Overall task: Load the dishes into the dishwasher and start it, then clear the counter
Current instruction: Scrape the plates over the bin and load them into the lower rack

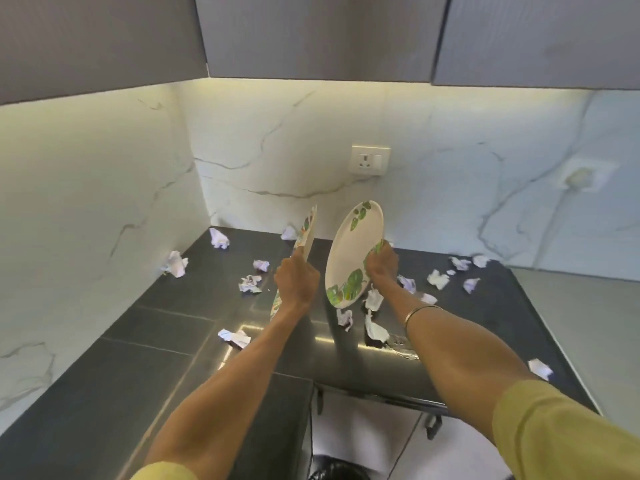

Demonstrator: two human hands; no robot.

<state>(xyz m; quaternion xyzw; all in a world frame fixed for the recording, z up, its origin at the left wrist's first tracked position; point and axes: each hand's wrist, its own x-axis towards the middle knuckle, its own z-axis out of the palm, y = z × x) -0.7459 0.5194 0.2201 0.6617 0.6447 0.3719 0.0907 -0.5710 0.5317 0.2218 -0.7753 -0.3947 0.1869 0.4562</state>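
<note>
My left hand (296, 278) grips a white plate with a leaf pattern (307, 233), held upright and seen almost edge-on above the dark counter (166, 327). My right hand (381, 264) grips the rim of a second white plate with green leaves (349, 251), tilted up with its face toward me. Both plates are lifted clear of the counter, a short gap between them. Several crumpled paper scraps (250, 284) lie scattered over the counter around and below the hands.
Marble-look walls close the corner at left and back, with a wall socket (369, 159) behind the plates. Grey upper cabinets (318, 32) hang overhead. Below the counter's front edge a handle (433, 426) and a dark bin bag (337, 469) show.
</note>
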